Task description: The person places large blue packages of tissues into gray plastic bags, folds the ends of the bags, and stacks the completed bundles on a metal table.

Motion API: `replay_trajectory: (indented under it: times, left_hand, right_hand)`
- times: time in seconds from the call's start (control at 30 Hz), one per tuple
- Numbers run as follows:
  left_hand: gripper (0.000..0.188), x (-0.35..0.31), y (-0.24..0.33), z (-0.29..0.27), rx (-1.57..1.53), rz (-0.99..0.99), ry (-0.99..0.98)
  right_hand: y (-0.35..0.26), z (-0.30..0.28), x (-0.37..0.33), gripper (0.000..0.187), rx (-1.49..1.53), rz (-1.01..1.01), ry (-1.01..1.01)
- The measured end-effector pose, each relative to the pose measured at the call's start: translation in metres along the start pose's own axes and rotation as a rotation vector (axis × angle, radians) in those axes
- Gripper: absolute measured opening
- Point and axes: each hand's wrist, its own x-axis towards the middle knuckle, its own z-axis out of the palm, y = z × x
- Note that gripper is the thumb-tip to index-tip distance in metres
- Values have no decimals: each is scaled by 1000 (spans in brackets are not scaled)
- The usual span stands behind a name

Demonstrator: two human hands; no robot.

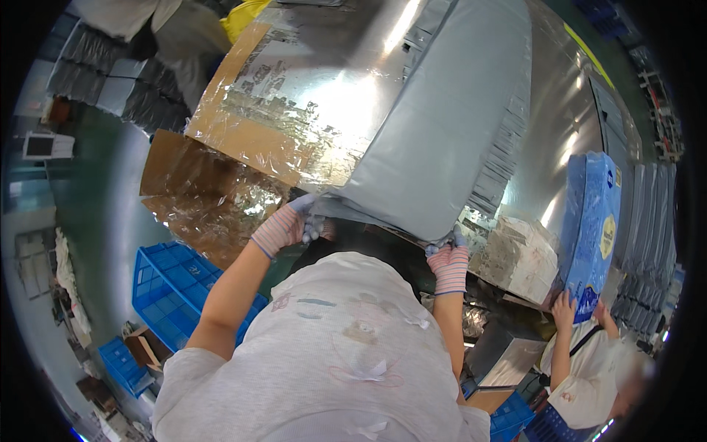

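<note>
Head view, looking down: both gloved hands grip the near edge of a large grey plastic-wrapped bundle [442,125] lying on a shiny metal table [552,110]. The left hand [289,227] has its fingers clamped on the bundle's left corner, the right hand [449,258] on its right corner. A taped cardboard box [250,118] sits just left. A co-worker's hand [565,308] holds a blue package [593,221] at right.

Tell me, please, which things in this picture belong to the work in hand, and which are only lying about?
In use:
- large grey plastic-wrapped bundle, gripped at its near edge by the gloved left hand and right hand
- tape-covered brown cardboard box beside the bundle

Lying about:
- blue plastic crates
- blue wrapped pack, held by another person
- grey stacked packets
</note>
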Motion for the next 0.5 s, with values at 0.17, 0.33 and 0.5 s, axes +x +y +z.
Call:
replay_trajectory:
  times: [0.17, 0.33, 0.5]
  left_hand:
    - [22, 41, 21, 41, -93, 242, 32]
    - [19, 56, 41, 76, -119, 338, 80]
    - [21, 55, 46, 90, 381, 620, 157]
  right_hand:
    - [-10, 17, -6, 31, -78, 48, 38]
    - [-25, 33, -26, 28, -176, -39, 82]
    - [-46, 15, 3, 26, -635, -484, -262]
